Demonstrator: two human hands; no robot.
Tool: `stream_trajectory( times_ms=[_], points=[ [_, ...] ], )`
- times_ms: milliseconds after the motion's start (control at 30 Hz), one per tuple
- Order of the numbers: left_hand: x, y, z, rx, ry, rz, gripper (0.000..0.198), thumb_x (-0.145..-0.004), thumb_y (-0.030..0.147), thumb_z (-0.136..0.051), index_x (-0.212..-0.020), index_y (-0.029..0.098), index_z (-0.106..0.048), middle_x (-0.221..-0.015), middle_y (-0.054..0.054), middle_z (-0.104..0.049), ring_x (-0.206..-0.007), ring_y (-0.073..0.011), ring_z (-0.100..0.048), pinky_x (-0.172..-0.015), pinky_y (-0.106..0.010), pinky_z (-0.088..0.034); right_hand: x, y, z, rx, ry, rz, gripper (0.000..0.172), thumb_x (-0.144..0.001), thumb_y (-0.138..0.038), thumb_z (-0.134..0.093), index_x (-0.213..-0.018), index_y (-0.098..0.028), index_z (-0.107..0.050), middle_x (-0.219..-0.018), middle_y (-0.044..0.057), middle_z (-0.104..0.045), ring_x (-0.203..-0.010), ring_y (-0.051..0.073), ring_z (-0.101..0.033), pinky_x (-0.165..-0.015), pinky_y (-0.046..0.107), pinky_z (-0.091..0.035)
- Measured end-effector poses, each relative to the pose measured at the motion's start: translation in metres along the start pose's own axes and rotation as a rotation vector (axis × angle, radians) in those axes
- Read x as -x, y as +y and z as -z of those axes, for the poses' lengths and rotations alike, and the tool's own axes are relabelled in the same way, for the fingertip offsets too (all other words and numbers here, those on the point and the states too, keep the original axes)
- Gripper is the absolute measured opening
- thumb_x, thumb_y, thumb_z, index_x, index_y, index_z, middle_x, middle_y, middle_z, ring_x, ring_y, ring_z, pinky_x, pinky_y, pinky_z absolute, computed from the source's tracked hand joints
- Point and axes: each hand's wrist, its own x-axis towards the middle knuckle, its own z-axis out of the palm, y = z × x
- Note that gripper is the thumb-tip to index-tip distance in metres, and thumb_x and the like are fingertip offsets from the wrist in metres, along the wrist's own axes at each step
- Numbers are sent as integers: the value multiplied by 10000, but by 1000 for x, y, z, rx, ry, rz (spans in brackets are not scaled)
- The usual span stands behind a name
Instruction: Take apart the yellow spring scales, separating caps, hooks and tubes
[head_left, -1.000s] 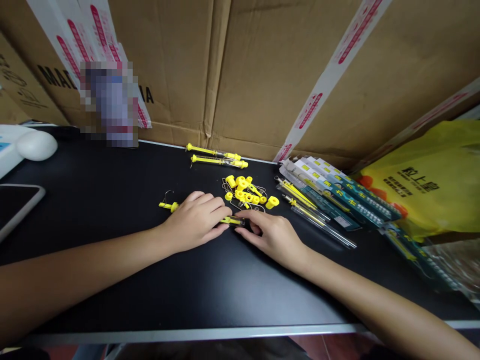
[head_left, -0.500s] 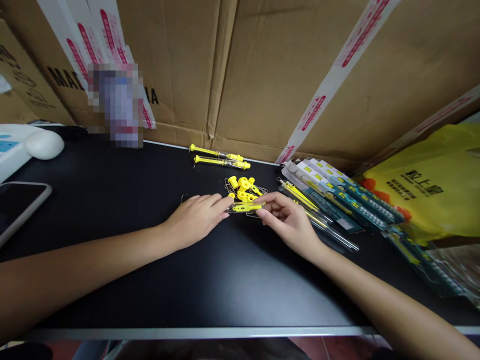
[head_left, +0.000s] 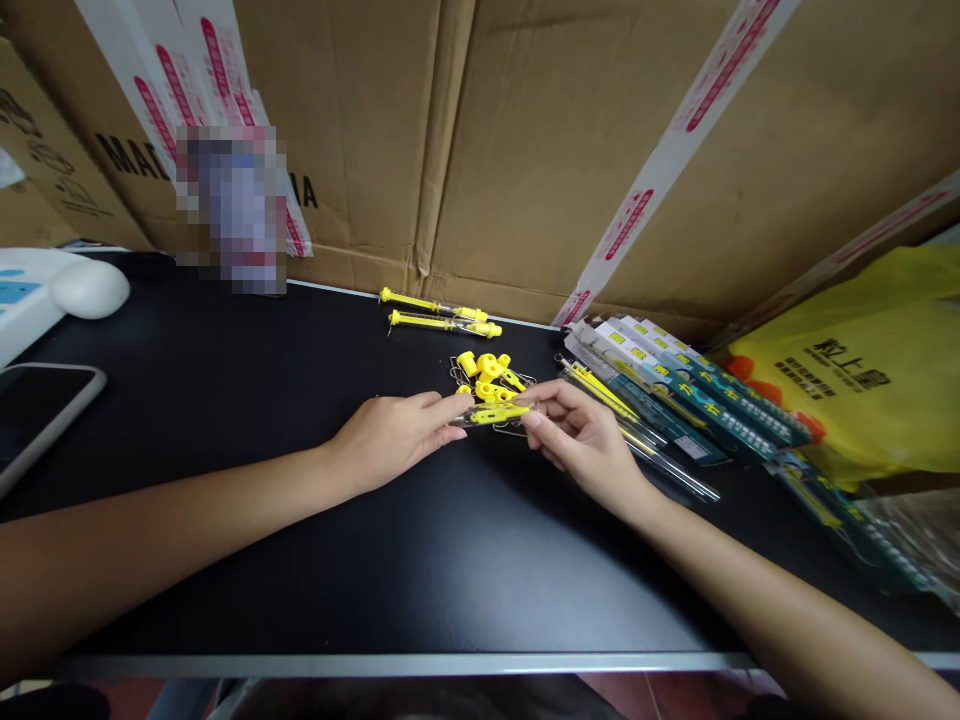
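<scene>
A clear tube with a yellow part inside (head_left: 495,411) lies level between my two hands. My left hand (head_left: 401,435) pinches its left end, and my right hand (head_left: 581,435) has thumb and forefinger closed on the right end. Just behind the tube is a small heap of yellow caps (head_left: 489,369) with thin wire loops around it. Farther back, two yellow-and-clear sticks (head_left: 442,325) lie side by side. Beside my right hand are long clear tubes and yellow rods (head_left: 604,388).
Printed flat boxes (head_left: 697,390) and a yellow plastic bag (head_left: 862,360) are on the right. A phone (head_left: 41,410) and a white device (head_left: 86,290) sit at the left of the black table (head_left: 450,580). Large cardboard boxes (head_left: 360,130) stand behind.
My right thumb and fingers have shifted slightly at the tube's right end. My left hand has pulled its fingers a little straighter, still on the tube.
</scene>
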Motion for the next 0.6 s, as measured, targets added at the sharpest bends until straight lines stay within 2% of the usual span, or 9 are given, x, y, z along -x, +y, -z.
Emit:
stream_trajectory(
  times_ms=[200, 367, 467, 600],
  points=[
    [-2, 1, 3, 140, 44, 11, 312, -932, 373, -426, -1203, 228, -481, -988, -3, -654, -802, -131, -646, -665, -222, -478, 2, -2, 1, -49, 9, -21, 289, -821, -397, -618, -995, -176, -554, -594, -52, -509, -410, 42, -376, -348, 162, -288],
    [-5, 3, 6, 186, -28, 19, 217, -919, 228, -381, -1096, 162, -488, -1013, -50, -642, -851, -172, -637, -708, -279, -493, 1, -5, 4, -60, 47, -20, 286, -827, -408, -607, -997, -184, -554, -597, -55, -514, -380, 31, -376, -317, 147, -274],
    [-5, 3, 4, 167, -62, 8, 223, -940, 246, -362, -1113, 165, -477, -1026, -49, -630, -866, -181, -637, -700, -287, -500, 0, -2, 4, -66, 42, -36, 284, -839, -412, -589, -1009, -188, -551, -595, -55, -516, -368, 30, -386, -304, 140, -267],
    [-4, 3, 2, 170, -42, 25, 242, -948, 290, -383, -1147, 181, -469, -1079, -38, -625, -889, -179, -642, -706, -282, -508, -1, 3, 6, -107, 26, -53, 270, -850, -406, -577, -1023, -201, -544, -601, -59, -524, -347, 25, -390, -284, 124, -262]
  ],
)
